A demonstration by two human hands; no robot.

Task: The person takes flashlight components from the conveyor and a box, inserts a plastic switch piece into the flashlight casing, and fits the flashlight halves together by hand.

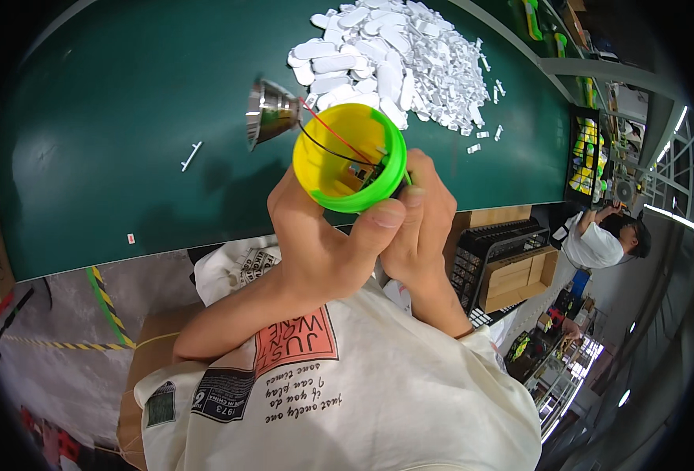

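Observation:
A round flashlight housing point(322, 169), yellow with a green threaded rim, is held up with its open mouth toward me. My left hand point(315, 235) wraps its near left side, thumb below the green rim. My right hand point(425, 212) grips the right side, with thumb and forefinger pinched near the rim. A small circuit board point(358, 174) shows inside the housing. From it a red and a black wire run to a shiny metal reflector cup point(272, 114), which hangs beside the housing at upper left. The fingers behind the housing are hidden.
Beyond the hands, white plastic parts point(410, 59) lie heaped on the green table point(111, 133). One small white piece point(192, 155) lies apart at left. Black crates point(480, 251) and an open cardboard box point(520, 279) stand at right. Farther right is another person point(598, 239).

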